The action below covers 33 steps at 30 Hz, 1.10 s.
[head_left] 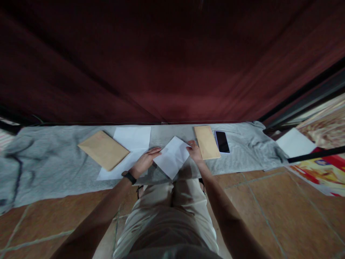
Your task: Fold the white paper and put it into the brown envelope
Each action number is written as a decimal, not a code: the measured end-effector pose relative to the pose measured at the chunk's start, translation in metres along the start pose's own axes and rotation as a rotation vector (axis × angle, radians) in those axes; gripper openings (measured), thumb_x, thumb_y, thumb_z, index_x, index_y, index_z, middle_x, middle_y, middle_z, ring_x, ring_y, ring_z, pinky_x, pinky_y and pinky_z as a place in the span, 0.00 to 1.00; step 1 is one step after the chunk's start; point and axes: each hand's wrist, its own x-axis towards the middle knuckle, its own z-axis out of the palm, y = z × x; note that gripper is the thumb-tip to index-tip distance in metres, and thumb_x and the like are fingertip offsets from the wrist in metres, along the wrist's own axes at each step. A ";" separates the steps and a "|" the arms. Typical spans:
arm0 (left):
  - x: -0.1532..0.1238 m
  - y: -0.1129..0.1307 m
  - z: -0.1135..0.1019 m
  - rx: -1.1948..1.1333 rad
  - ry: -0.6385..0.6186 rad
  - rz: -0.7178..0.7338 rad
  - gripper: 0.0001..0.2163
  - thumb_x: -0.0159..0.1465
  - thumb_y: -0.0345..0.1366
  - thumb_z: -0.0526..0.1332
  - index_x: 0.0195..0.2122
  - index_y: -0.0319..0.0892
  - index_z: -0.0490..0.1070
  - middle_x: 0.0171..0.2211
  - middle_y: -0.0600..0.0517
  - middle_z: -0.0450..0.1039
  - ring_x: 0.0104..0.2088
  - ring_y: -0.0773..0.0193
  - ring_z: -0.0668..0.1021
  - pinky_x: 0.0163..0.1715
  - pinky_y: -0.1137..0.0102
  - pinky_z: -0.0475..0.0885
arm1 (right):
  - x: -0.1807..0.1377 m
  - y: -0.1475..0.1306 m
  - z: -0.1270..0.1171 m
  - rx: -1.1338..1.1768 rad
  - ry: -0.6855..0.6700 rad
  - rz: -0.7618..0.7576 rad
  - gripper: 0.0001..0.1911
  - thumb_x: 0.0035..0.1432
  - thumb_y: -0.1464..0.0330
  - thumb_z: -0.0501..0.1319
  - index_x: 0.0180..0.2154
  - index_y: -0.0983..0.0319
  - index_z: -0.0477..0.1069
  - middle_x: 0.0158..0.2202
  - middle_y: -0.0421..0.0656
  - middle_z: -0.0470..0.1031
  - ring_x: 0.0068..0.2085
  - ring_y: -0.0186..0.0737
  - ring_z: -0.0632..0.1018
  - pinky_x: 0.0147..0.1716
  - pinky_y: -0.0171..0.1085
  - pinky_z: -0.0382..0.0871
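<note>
I hold a folded white sheet of paper (173, 157) tilted above the grey cloth (54, 158). My left hand (145, 161), with a black watch at the wrist, has its fingers on the sheet's left edge. My right hand (194, 151) pinches the sheet's upper right corner. A brown envelope (206, 142) lies just right of my right hand. A second brown envelope (104, 149) rests on white sheets (132, 138) to the left.
A black phone (222, 141) lies right of the nearer envelope. A dark red curtain (167, 61) hangs behind the cloth. Tiled floor (269, 208) is under me; another white sheet (295, 142) and a colourful printed mat (323, 169) lie at the right.
</note>
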 end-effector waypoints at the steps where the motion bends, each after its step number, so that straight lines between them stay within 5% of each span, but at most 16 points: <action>1: 0.002 -0.001 0.001 0.005 0.022 -0.038 0.29 0.59 0.17 0.50 0.57 0.43 0.75 0.63 0.48 0.71 0.65 0.60 0.71 0.66 0.54 0.68 | -0.004 0.004 0.001 0.025 0.045 0.021 0.20 0.60 0.72 0.55 0.53 0.63 0.69 0.44 0.48 0.81 0.42 0.45 0.81 0.44 0.40 0.74; 9: -0.002 0.034 0.019 0.026 0.245 -0.195 0.24 0.68 0.24 0.48 0.61 0.43 0.70 0.66 0.46 0.67 0.67 0.57 0.68 0.68 0.53 0.66 | -0.035 0.025 0.018 0.196 0.303 0.100 0.24 0.59 0.70 0.50 0.57 0.65 0.65 0.42 0.49 0.79 0.41 0.46 0.79 0.44 0.42 0.73; 17: -0.002 0.087 0.060 0.116 0.067 -0.051 0.20 0.73 0.36 0.54 0.65 0.42 0.64 0.70 0.43 0.60 0.72 0.52 0.59 0.69 0.49 0.61 | -0.058 0.019 0.042 0.236 0.295 0.128 0.29 0.60 0.71 0.47 0.63 0.68 0.57 0.47 0.54 0.77 0.45 0.48 0.79 0.46 0.45 0.73; 27: -0.004 0.077 0.067 0.145 0.039 -0.067 0.18 0.74 0.33 0.51 0.63 0.43 0.67 0.68 0.43 0.63 0.71 0.53 0.62 0.68 0.52 0.64 | -0.083 0.006 0.014 -0.108 0.258 -0.112 0.26 0.63 0.73 0.51 0.61 0.65 0.65 0.59 0.59 0.67 0.59 0.55 0.71 0.59 0.55 0.67; 33: 0.008 0.084 0.077 0.179 0.090 -0.143 0.23 0.74 0.34 0.47 0.69 0.37 0.59 0.70 0.39 0.59 0.72 0.52 0.58 0.70 0.50 0.59 | -0.075 -0.016 0.027 -0.179 0.095 -0.357 0.26 0.70 0.68 0.48 0.66 0.62 0.63 0.71 0.54 0.59 0.72 0.53 0.57 0.67 0.58 0.58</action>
